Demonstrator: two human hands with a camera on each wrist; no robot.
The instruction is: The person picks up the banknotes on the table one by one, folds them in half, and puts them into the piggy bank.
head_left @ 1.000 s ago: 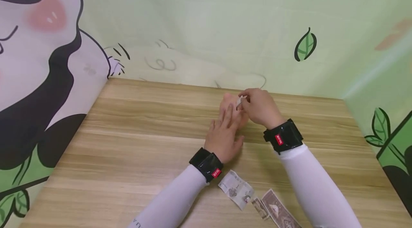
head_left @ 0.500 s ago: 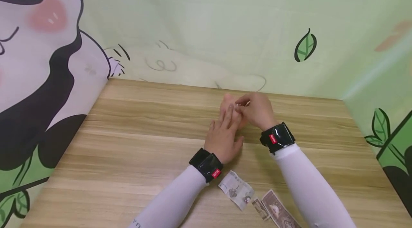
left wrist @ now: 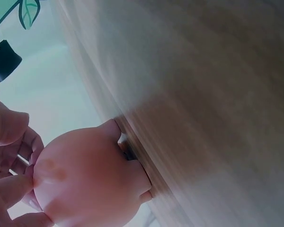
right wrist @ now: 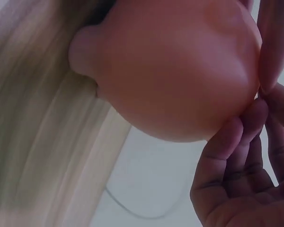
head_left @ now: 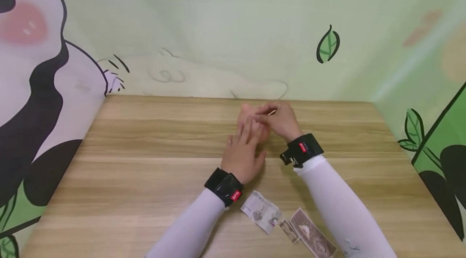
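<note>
A pink piggy bank (head_left: 246, 111) stands on short feet near the back of the table; its rounded body (left wrist: 90, 175) fills much of the left wrist view. My left hand (head_left: 240, 157) rests on it, fingers stretched over the near side. From the right, my right hand (head_left: 282, 119) reaches to the top, thumb and fingertips pinched together right at the surface. The whitish folded banknote in that pinch is now almost wholly hidden by the fingers. In the right wrist view, fingertips (right wrist: 229, 132) lie against the top of the piggy bank.
In front of the hands lie a pale banknote (head_left: 261, 212), a small brown banknote (head_left: 289, 230) and a longer brown banknote (head_left: 312, 233). The wooden table (head_left: 145, 149) meets a green printed backdrop (head_left: 218, 27) close behind the piggy bank.
My right hand has moved down and left onto the piggy bank's top, and the whitish folded banknote has sunk from sight. The left hand stays on the piggy bank. The head view has shifted slightly.
</note>
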